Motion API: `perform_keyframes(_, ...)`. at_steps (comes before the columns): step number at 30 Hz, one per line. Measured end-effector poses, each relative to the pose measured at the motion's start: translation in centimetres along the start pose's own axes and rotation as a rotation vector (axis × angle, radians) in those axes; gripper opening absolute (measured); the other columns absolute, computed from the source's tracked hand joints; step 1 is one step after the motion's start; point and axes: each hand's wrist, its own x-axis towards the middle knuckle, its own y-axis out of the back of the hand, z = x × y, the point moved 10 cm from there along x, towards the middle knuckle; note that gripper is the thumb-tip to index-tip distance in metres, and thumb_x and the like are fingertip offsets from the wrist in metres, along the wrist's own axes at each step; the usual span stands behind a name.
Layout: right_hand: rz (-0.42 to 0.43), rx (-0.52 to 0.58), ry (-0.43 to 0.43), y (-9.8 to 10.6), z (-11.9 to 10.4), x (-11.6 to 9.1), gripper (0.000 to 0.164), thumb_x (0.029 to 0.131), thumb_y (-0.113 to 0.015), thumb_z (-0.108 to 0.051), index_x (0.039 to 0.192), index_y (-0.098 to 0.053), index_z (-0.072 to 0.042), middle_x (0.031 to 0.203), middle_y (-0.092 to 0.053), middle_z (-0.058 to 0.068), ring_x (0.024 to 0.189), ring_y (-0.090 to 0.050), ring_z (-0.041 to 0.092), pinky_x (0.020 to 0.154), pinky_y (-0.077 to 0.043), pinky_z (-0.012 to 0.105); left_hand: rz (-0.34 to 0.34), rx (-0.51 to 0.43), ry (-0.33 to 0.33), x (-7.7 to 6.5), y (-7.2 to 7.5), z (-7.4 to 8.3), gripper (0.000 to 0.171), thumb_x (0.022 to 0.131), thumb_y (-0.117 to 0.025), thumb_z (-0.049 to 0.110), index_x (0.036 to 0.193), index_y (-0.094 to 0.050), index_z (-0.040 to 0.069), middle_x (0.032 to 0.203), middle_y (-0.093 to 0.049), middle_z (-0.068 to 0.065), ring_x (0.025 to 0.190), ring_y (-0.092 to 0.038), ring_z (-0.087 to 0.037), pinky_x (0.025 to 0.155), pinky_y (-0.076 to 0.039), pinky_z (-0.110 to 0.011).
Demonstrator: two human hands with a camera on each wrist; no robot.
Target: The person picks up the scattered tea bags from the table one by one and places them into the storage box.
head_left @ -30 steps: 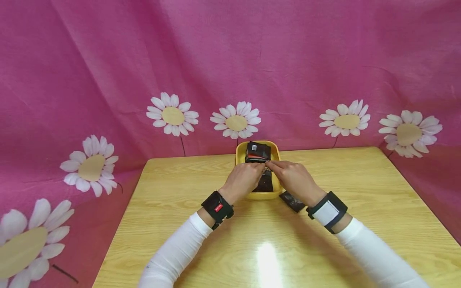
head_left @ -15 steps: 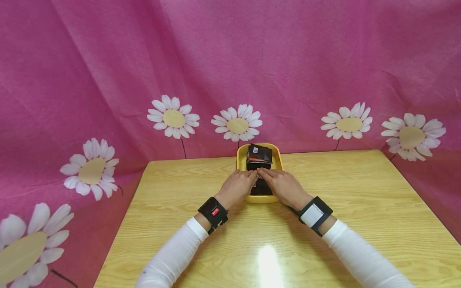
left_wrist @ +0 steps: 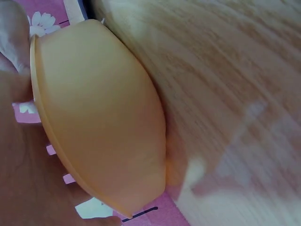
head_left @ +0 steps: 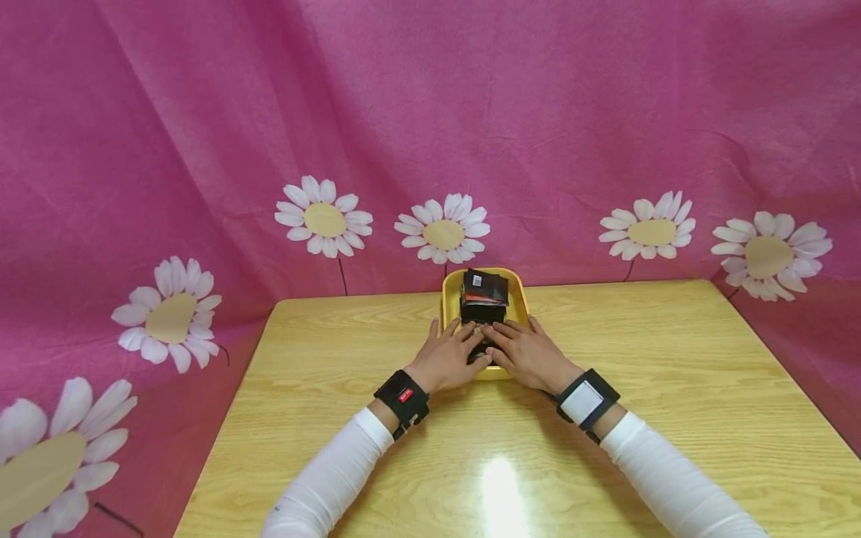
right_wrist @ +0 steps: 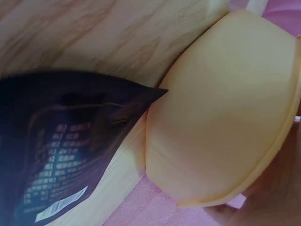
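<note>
A yellow container point(head_left: 450, 302) stands at the table's far edge, with a stack of black packets point(head_left: 484, 293) in its far half. More dark packets in its near half are mostly covered by both hands. My left hand point(head_left: 445, 359) lies over the near left rim with fingers spread, and my right hand point(head_left: 534, 356) mirrors it over the near right rim. Their fingertips almost meet above the near packets. Each wrist view shows the container's outer wall point(left_wrist: 103, 117) beside the hand. A black printed packet point(right_wrist: 70, 141) with a barcode is outside the container, below the right wrist.
The wooden table point(head_left: 323, 418) extends around the container. Behind it hangs a pink cloth point(head_left: 538, 134) printed with white daisies. White sleeves and dark wrist straps cover parts of both forearms.
A second ago both hands had their fingertips bunched together over the container. Both came nearer, and their fingers are now spread apart. The loose packet is now hidden behind the right hand in the head view.
</note>
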Motion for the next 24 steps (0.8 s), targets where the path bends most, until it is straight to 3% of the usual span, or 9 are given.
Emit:
perform_keyframes(6, -0.033, 0.023, -0.061, -0.2, 0.8, -0.3, 0.052, 0.103, -0.044, -0.042, 0.149, -0.045, -0.018, 0.153, -0.044, 0.014, 0.143, -0.038, 0.037, 0.113, -0.02, 0.069, -0.009, -0.036, -0.013, -0.4, 0.3, 0.0, 0.078, 0.092, -0.028, 0.077, 0.156, -0.023, 0.032, 0.165, -0.021, -0.001, 0.153, -0.014, -0.034, 0.119, -0.013, -0.064)
perform_keyframes(12, -0.008, 0.032, -0.086, 1.3, 1.8, -1.3, 0.059, 0.102, -0.04, -0.05, 0.154, -0.035, -0.022, 0.16, -0.031, 0.013, 0.146, -0.031, 0.038, 0.114, -0.018, 0.069, 0.086, -0.074, -0.059, -0.4, 1.7, 1.3, 0.083, 0.089, -0.04, 0.075, 0.157, -0.022, 0.031, 0.166, -0.014, -0.003, 0.154, -0.008, -0.034, 0.119, -0.015, -0.064)
perform_keyframes(18, 0.048, 0.027, -0.09, 4.4, 3.0, -3.7, 0.074, 0.095, -0.056, -0.053, 0.156, -0.031, -0.019, 0.161, -0.027, 0.015, 0.148, -0.027, 0.038, 0.114, -0.018, 0.07, 0.169, -0.108, -0.183, -0.8, 3.7, 5.1, 0.099, 0.086, -0.056, 0.068, 0.16, -0.007, 0.024, 0.168, -0.002, -0.006, 0.154, -0.003, -0.035, 0.122, -0.016, -0.056)
perform_keyframes(24, 0.111, -0.016, -0.066, 6.5, 4.1, -7.0, 0.095, 0.08, -0.071, -0.059, 0.156, -0.029, -0.02, 0.162, -0.027, 0.014, 0.146, -0.029, 0.039, 0.111, -0.023, 0.07, 0.211, -0.1, -0.32, -1.6, 4.4, 10.4, 0.109, 0.084, -0.062, 0.065, 0.159, 0.006, 0.024, 0.167, 0.009, -0.003, 0.155, 0.005, -0.028, 0.125, -0.011, -0.045)
